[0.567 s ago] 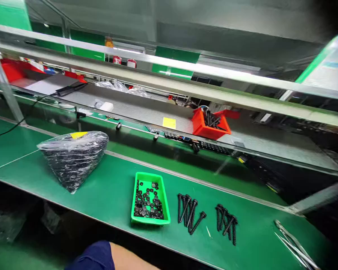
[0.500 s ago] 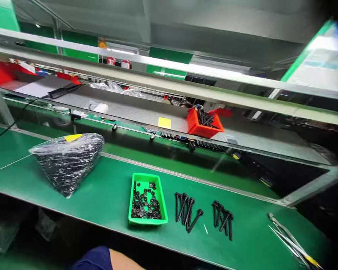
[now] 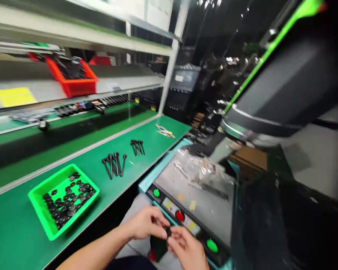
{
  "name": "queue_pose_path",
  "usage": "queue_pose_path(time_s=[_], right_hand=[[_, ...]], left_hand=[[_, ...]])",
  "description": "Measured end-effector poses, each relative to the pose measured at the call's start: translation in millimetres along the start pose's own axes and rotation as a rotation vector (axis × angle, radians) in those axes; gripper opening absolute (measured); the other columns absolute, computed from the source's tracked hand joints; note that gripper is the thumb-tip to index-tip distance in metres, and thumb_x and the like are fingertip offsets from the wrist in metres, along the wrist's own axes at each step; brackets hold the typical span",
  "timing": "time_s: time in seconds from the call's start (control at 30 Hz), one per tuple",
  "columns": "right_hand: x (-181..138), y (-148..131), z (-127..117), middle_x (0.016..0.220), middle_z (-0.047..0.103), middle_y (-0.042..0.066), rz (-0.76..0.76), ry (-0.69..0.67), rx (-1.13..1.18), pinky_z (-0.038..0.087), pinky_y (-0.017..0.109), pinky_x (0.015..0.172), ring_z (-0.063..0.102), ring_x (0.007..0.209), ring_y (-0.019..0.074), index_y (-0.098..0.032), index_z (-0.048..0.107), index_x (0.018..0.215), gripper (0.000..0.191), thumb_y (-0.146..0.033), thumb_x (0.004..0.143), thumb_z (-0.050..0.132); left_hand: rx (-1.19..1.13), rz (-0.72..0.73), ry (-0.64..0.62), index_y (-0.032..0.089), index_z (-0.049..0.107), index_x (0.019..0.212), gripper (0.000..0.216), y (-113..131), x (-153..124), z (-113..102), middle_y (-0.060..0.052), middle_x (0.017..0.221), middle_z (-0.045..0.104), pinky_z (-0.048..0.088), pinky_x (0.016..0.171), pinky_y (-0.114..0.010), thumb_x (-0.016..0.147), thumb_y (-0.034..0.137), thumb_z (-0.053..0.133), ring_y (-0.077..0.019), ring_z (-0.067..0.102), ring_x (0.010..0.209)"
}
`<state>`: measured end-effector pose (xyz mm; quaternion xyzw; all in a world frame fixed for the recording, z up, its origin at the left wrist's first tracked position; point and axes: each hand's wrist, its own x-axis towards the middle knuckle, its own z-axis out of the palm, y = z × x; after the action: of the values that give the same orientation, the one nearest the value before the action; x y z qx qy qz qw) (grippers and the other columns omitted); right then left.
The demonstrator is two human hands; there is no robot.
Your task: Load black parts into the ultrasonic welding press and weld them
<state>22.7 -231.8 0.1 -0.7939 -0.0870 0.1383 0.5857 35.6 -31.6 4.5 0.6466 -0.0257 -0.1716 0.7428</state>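
My left hand and my right hand meet low in the view, over my lap. Fingertips of both are pinched on a small black part, mostly covered by them. Its exact kind does not show. Just beyond my hands is a machine's control panel with a red button and two green buttons, one of them a green button right of my right hand. To the left, a green tray holds many small black square pieces.
Black screw-like rods lie in two groups on the green table, with pliers farther back. A clear plastic bag rests on the machine's grey top. Above the table, a red bin stands on a shelf.
The view has swung to the right and down, bringing the machine panel into sight. Both my hands now show, pinching a small black part; the wrapped black bundle has left the view.
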Motion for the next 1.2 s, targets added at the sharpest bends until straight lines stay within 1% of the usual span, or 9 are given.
queue_pose_path(time_s=[0.03,0.23,0.43,0.57,0.7,0.8,1.0,1.1,1.2], right_hand=[[0,-4,-1,0.076,0.068,0.002,-0.049,-0.032,0.002,0.056,0.033,0.058,0.068,0.063,0.0225,-0.025,0.067,0.091,0.013,-0.037,0.087,0.065],[9,-25,-12,0.082,0.067,0.005,-0.553,0.163,-0.303,0.054,0.031,0.066,0.066,0.074,0.0203,-0.021,0.064,0.096,0.012,-0.02,0.098,0.052],[9,-22,-24,0.087,0.069,0.009,-0.741,0.12,-0.505,0.056,0.032,0.067,0.067,0.076,0.0215,-0.017,0.064,0.107,0.017,-0.014,0.1,0.048],[7,-24,-31,0.085,0.07,0.007,-0.64,0.062,-0.414,0.055,0.032,0.067,0.066,0.075,0.0206,-0.02,0.068,0.099,0.018,-0.017,0.099,0.049],[8,-18,-28,0.076,0.069,0.001,-0.278,0.074,-0.004,0.054,0.028,0.056,0.065,0.061,0.0168,-0.022,0.068,0.087,0.004,-0.02,0.087,0.064],[14,-6,-20,0.073,0.065,-0.002,-0.129,0.073,0.29,0.049,0.023,0.048,0.063,0.055,0.014,-0.022,0.065,0.09,0.01,-0.023,0.082,0.07],[26,4,-23,0.091,0.064,0.004,-0.222,0.094,0.435,0.051,0.026,0.056,0.063,0.071,0.0159,-0.023,0.057,0.114,0.029,-0.037,0.09,0.064],[27,5,-40,0.093,0.063,0.005,-0.3,0.088,0.421,0.052,0.028,0.06,0.062,0.074,0.017,-0.023,0.055,0.12,0.035,-0.043,0.092,0.062],[30,8,-60,0.09,0.062,0.004,-0.324,0.223,0.446,0.051,0.028,0.06,0.06,0.071,0.0165,-0.023,0.054,0.115,0.034,-0.046,0.092,0.063]], left_hand=[[-0.004,0.004,-0.001,0.019,0.08,0.086,0.049,7,2,1,-0.002,0.079,0.06,0.041,0.06,-0.023,0.049,0.05,0.091,-0.0108,0.054,0.065],[0.047,-0.038,-0.046,0.021,0.081,0.086,0.033,31,18,1,0.0,0.076,0.057,0.041,0.064,-0.025,0.058,0.038,0.089,-0.0119,0.053,0.068],[0.074,-0.088,-0.133,0.022,0.081,0.088,0.033,36,26,2,-0.001,0.078,0.059,0.042,0.066,-0.027,0.06,0.038,0.088,-0.0136,0.054,0.071],[0.132,-0.1,-0.155,0.021,0.081,0.087,0.033,35,27,6,-0.002,0.078,0.058,0.042,0.067,-0.028,0.061,0.04,0.087,-0.0143,0.054,0.072],[0.224,-0.032,-0.147,0.022,0.081,0.089,0.032,33,26,12,-0.001,0.078,0.055,0.042,0.065,-0.027,0.065,0.044,0.084,-0.0144,0.052,0.072],[0.252,0.044,-0.095,0.023,0.08,0.094,0.033,31,29,20,-0.002,0.078,0.055,0.043,0.066,-0.028,0.07,0.046,0.08,-0.0154,0.053,0.075],[0.277,0.194,0.095,0.02,0.077,0.103,0.035,31,48,46,-0.003,0.079,0.059,0.047,0.067,-0.028,0.074,0.041,0.077,-0.0153,0.055,0.071],[0.243,0.175,0.1,0.019,0.074,0.109,0.042,36,59,53,-0.006,0.09,0.067,0.049,0.068,-0.028,0.071,0.038,0.08,-0.0162,0.059,0.073],[0.144,0.123,0.115,0.019,0.07,0.117,0.054,41,75,52,-0.01,0.108,0.071,0.052,0.074,-0.028,0.068,0.036,0.084,-0.0191,0.065,0.082]])
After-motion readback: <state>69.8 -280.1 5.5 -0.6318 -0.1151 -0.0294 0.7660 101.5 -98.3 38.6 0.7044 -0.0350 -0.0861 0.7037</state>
